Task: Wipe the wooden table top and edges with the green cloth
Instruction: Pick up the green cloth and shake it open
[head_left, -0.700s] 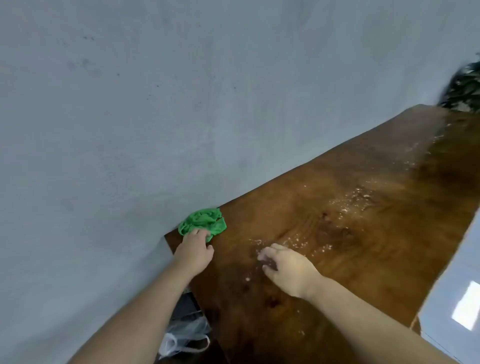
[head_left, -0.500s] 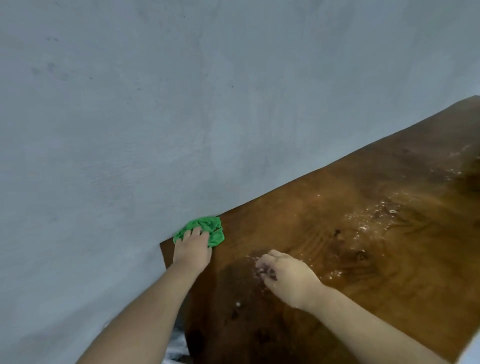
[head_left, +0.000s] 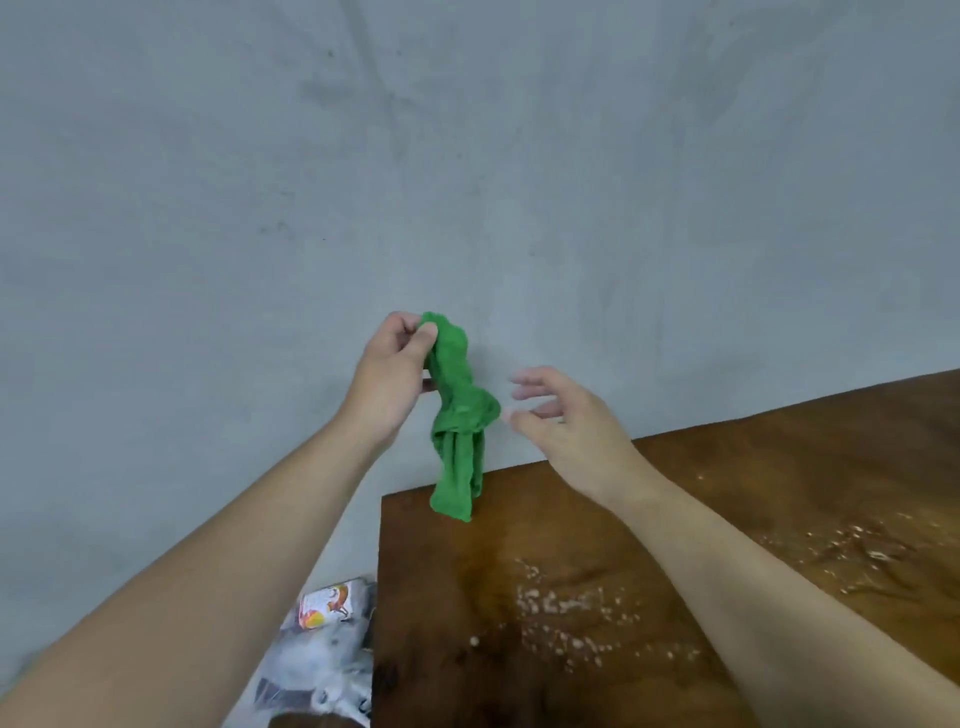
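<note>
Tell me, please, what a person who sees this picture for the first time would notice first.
The green cloth stands out: the left hand pinches its top and holds it up in front of the grey wall, above the corner of the wooden table. The right hand is open beside it. Pale crumbs lie scattered on the table.

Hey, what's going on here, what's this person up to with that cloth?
A person is holding a green cloth up in the air, pinched at its top by the left hand so it hangs bunched above the corner of the wooden table. The right hand is open and reaching toward the cloth, not touching it. Pale crumbs are scattered on the table top, so wiping isn't finished. Some bags sit on the floor beside the table.
</note>
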